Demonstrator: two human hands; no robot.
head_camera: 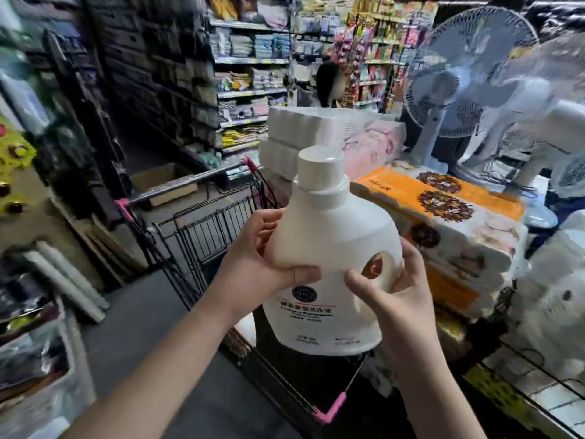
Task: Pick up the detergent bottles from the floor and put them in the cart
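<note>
A large white detergent bottle (332, 236) with a white cap and a printed label is held upright in the air, over the near end of the cart. My left hand (256, 258) grips its left side, thumb across the front. My right hand (392, 286) holds the handle side on the right, with fingers curled behind the handle hole. The black wire shopping cart (202, 229) with pink corner trims stands below and to the left of the bottle. Its inside is dark and partly hidden by the bottle and my arms. No other bottle shows on the floor.
Stacked packs of tissue rolls, white (304, 128) and orange-patterned (443, 210), stand right of the cart. White standing fans (468, 68) fill the far right. A dark shelf (104, 90) lines the left. A person (329, 83) stands far down the aisle. Grey floor (139, 312) lies left of the cart.
</note>
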